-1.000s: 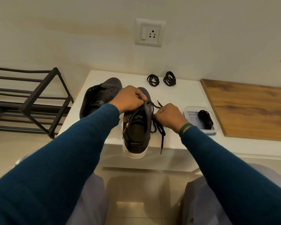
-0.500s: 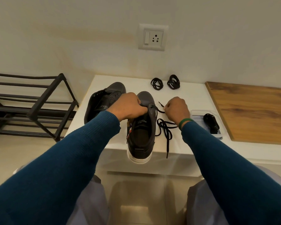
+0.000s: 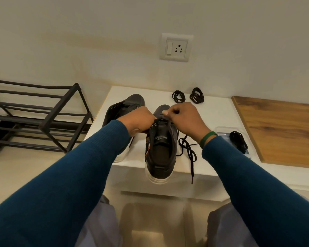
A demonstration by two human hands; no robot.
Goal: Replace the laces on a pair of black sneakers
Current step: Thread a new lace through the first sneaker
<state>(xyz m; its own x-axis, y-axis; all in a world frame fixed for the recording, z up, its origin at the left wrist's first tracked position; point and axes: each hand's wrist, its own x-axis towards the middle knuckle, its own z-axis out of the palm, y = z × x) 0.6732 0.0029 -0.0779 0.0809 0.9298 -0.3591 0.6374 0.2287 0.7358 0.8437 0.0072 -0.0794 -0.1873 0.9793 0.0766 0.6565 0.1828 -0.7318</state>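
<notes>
While left grip [image 3: 139, 120] is curled round the left edge of the near sneaker [image 3: 161, 154] by the eyelets, right grip [image 3: 184, 116] is curled above its toe end, thumb and finger pinching the lace [image 3: 187, 148] at the front eyelets. Sneaker sits toe to wall on white tabletop [image 3: 218, 114], heel overhanging the near edge. Rest of the lace lies loose just right of the sneaker, one end hanging off the edge. Second sneaker [image 3: 121, 111] is just left, partly behind the left arm. Two coiled laces [image 3: 178, 96] lie near the wall. Clear tray [image 3: 223, 134] to the right holds a black bundle [image 3: 238, 141]. Wood board [image 3: 284, 132] far right, black rack [image 3: 43, 113] far left, socket [image 3: 176, 47] on the wall. Green band [image 3: 208, 139] on right wrist.
</notes>
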